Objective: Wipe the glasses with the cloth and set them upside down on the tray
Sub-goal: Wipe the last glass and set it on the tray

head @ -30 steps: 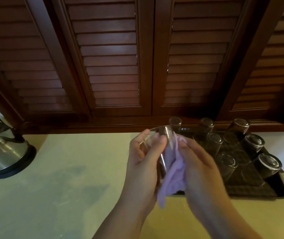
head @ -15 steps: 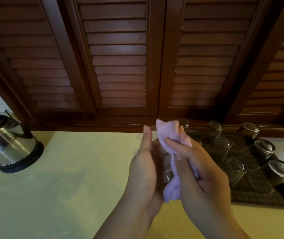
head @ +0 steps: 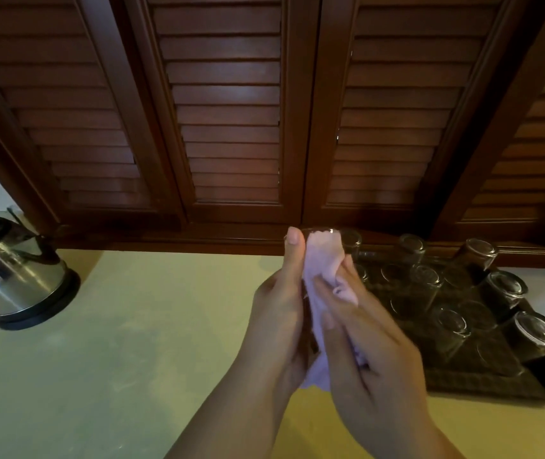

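Head view, the only one here: both hands meet just right of centre, low in the frame. The left hand [head: 277,313] has its fingers wrapped around a glass [head: 322,230], of which little more than a thin glinting rim shows at the top, between the fingertips. The pale pink cloth [head: 322,270] covers almost all of the glass; it bunches over the rim and trails down between the palms to a loose end at the lower centre. The right hand [head: 373,356] presses the cloth against the glass, fingers curled round the fabric and thumb laid along it.

To the right, a dark tray [head: 483,382] sits on the pale yellow-green counter [head: 132,326], touching nothing but the counter that I can see. On it stand the upturned glasses [head: 426,276], bases up, in rough rows running toward the right edge of the frame; the nearest one lies just behind the cloth.

Far left, a steel kettle [head: 16,276] on a black base. Across the whole upper frame, dark wooden louvred doors [head: 231,127].

No brand, label or writing can be read on anything.
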The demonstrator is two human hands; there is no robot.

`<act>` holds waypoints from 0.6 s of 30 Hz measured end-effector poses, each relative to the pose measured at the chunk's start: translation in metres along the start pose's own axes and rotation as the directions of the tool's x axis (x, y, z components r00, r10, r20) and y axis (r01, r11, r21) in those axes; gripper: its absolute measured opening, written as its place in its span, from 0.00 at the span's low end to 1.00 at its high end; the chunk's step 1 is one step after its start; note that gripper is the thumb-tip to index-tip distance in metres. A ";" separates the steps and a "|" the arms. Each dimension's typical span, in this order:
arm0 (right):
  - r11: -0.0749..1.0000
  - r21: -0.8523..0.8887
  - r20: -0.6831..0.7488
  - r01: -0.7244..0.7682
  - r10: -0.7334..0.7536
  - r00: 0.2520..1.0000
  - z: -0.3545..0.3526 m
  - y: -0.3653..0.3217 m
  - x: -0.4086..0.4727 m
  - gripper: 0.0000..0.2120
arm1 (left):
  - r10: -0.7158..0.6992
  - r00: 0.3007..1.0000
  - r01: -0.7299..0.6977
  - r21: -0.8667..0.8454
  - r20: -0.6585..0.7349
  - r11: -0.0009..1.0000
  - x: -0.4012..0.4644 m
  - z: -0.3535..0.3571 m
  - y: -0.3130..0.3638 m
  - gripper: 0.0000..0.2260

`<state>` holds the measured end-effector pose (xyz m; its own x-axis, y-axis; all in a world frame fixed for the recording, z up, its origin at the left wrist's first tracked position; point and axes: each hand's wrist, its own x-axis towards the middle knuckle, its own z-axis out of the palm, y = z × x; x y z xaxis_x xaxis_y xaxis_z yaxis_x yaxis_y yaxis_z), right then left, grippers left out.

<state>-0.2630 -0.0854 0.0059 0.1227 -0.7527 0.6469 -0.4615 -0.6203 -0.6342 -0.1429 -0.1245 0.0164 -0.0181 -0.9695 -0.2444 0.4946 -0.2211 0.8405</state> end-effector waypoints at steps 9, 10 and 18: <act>0.933 0.302 -0.065 -0.196 0.225 0.972 -0.007 -0.004 0.021 0.19 | -0.023 0.993 0.030 -0.054 0.116 0.998 -0.005 0.024 0.009 0.39; 0.958 0.234 -0.066 -0.164 0.184 0.981 -0.002 -0.003 0.009 0.21 | -0.025 0.997 0.023 0.028 0.068 0.999 -0.001 0.023 0.011 0.40; 0.894 0.397 -0.025 -0.210 0.239 0.971 -0.029 0.010 0.056 0.16 | 0.029 0.999 -0.031 0.067 0.036 0.997 -0.018 0.033 -0.005 0.32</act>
<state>-0.2861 -0.1272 0.0482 -0.0133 -0.8735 0.4867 -0.0896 -0.4838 -0.8706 -0.1736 -0.1098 0.0322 -0.0353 -0.9786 -0.2026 0.4355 -0.1976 0.8783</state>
